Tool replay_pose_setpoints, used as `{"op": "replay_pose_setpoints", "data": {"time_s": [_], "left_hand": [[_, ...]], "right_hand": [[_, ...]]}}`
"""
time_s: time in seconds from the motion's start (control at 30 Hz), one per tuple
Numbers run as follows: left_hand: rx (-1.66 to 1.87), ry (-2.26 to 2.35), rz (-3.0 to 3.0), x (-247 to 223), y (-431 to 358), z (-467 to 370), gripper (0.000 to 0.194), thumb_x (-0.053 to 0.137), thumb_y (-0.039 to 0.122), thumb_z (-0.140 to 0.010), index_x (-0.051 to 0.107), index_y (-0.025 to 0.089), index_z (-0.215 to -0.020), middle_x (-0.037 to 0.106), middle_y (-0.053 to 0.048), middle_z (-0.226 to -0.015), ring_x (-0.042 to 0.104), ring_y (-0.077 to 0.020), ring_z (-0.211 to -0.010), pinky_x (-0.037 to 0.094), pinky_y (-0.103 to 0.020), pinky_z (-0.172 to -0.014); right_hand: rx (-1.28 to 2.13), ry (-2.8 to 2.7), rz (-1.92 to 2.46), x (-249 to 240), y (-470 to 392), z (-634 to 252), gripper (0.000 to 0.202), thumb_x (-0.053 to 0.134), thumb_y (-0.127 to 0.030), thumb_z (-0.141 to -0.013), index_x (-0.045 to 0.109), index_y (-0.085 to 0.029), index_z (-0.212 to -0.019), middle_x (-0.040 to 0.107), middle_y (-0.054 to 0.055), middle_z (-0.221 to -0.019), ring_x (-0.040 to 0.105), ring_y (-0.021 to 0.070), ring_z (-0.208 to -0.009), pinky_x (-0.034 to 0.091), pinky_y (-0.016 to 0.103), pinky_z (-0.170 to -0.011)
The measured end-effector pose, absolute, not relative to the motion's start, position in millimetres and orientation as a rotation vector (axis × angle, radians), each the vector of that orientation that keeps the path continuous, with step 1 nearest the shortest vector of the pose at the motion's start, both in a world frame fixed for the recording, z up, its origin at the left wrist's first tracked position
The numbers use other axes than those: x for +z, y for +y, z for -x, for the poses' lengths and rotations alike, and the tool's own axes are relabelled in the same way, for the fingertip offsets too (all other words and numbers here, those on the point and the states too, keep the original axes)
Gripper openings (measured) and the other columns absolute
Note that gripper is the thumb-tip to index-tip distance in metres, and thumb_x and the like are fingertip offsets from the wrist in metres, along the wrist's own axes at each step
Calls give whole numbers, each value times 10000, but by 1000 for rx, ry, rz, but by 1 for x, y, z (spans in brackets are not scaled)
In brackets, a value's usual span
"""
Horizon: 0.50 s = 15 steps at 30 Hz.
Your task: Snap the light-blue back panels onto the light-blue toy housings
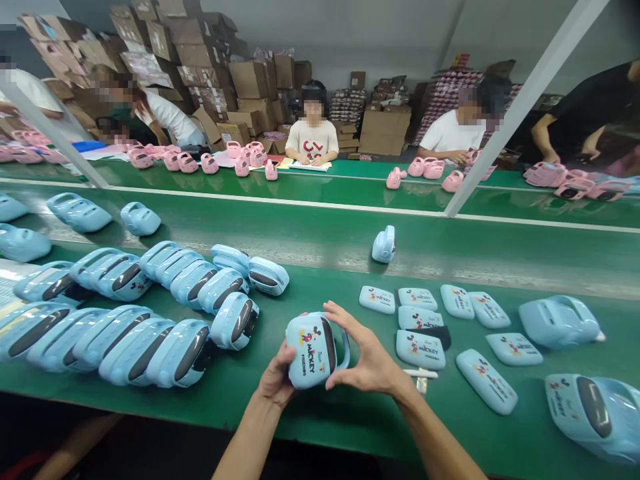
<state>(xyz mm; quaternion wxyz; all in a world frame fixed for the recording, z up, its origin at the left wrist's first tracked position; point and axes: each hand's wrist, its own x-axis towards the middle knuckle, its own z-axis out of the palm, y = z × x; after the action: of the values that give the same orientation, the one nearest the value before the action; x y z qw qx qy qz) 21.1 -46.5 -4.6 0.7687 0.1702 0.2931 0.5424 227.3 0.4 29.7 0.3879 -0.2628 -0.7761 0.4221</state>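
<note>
Across the width of our view runs a green bench (pixel 325 287), with a belt (pixel 300 230) beyond it and stacked boxes (pixel 250 80) toward the back wall. Past the belt we see co-workers, one in a pale shirt (pixel 313 137) with red print, and pink cases (pixel 188 163) set out before them. On our side, blue cases (pixel 181 353) with dark windows stand in close rows at the left, more lie at the far right, and a single one sits on the belt. Our left hand (pixel 277 377) grasps the held case (pixel 313 353) by its left side, over the bench near the front edge, MICKEY print toward us; our right hand (pixel 367 360) curves around its handle (pixel 347 350), thumb and fingers spread, and whether the tips press we cannot tell. Just right of that hand, printed panels (pixel 420 349) lie flat, some overlapping, with a white stick (pixel 421 374) and a small scrap (pixel 423 385) beside them.
</note>
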Motion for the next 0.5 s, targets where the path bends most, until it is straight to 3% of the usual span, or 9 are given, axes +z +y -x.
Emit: {"op": "replay_pose_setpoints", "data": {"time_s": [0.2,0.37,0.5], "left_hand": [[1163,676,-498,-7,-53,-15,989,876,396,-571,436,335,-1454,697,-84,-1252,554,-410,-1284,407,-564,-1084],[1178,632,-520,-18,-49,-14,992,902,383,-518,467,332,-1409,718,-84,-1164,625,-411,-1174,414,-590,-1056],[1189,625,-527,-13,-50,-16,908,900,363,-547,502,316,-1362,718,-80,-1145,648,-389,-1133,404,-584,-1065]], "right_hand": [[1059,-1970,595,27,-8,-227,819,912,-458,-629,473,-278,-1297,524,147,-1488,319,334,-1494,344,552,-1179],[1009,-2030,606,27,-11,-230,773,878,-417,-703,446,-289,-1331,501,140,-1509,307,325,-1501,351,554,-1178],[865,-2141,613,27,-13,-230,880,843,-461,-737,385,-243,-1456,419,178,-1562,289,349,-1504,284,592,-1207]]}}
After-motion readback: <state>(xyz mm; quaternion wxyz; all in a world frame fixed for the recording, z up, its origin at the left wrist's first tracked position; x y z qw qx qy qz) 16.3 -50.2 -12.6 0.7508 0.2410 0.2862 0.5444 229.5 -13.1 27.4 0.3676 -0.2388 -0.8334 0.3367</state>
